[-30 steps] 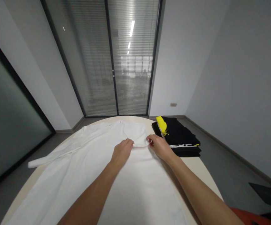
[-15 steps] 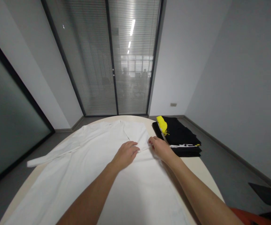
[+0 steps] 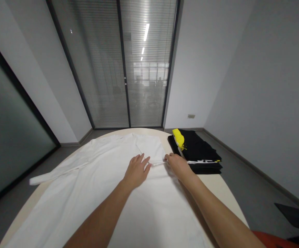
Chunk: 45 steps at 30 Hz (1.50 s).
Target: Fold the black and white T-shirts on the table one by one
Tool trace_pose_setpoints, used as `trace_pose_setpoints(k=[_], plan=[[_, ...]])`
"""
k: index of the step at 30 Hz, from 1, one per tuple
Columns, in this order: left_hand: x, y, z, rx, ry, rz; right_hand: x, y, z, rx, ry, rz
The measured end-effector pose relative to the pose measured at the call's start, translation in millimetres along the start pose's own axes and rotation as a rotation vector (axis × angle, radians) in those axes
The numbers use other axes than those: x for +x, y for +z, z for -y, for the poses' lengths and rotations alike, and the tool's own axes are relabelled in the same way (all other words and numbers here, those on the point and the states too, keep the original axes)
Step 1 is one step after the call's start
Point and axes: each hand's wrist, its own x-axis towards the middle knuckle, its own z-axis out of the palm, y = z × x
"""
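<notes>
A white long-sleeved garment (image 3: 92, 186) lies spread over a round cream table (image 3: 224, 193). Its right sleeve (image 3: 152, 148) is folded inward across the chest. My left hand (image 3: 136, 169) lies flat on the cloth with fingers stretched out, just below the folded sleeve's edge. My right hand (image 3: 176, 163) is closed in a pinch on the cuff end of that sleeve at the garment's right side. The left sleeve (image 3: 59, 170) stretches out to the left, over the table's edge.
A stack of folded black clothes with yellow print (image 3: 194, 151) sits on the table to the right of my right hand. Glass doors with blinds (image 3: 123, 69) stand beyond the table. Something red (image 3: 273, 241) shows at the bottom right.
My left hand went from gripping the folded sleeve's edge to lying flat with fingers spread. My right hand stayed pinched on the cuff and shifted only slightly.
</notes>
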Motion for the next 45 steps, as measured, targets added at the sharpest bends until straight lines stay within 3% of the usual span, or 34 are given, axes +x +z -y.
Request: trace_pose_setpoints(k=[6, 11, 16, 23, 32, 40, 45], plan=[[1, 6.9, 4, -0.005, -0.070, 0.030, -1, -4, 6, 0.020, -0.048, -0.155], [5, 5.7, 3, -0.013, -0.124, 0.057, 0, 5, 7, 0.246, -0.267, -0.235], [6, 3.6, 3, -0.003, -0.140, 0.080, 0, 13, 15, 0.339, -0.459, -0.229], [7, 4.6, 5, -0.072, -0.155, 0.082, -1, 8, 23, 0.542, -0.396, -0.174], [9, 10.3, 9, -0.088, -0.173, 0.098, 1, 16, 15, 0.696, -0.467, -0.088], [8, 6.5, 5, -0.195, -0.064, -0.084, 0, 21, 16, 0.703, -0.530, -0.158], [10, 0.6, 4, -0.213, -0.082, -0.203, -1, 19, 17, 0.624, -0.479, -0.178]])
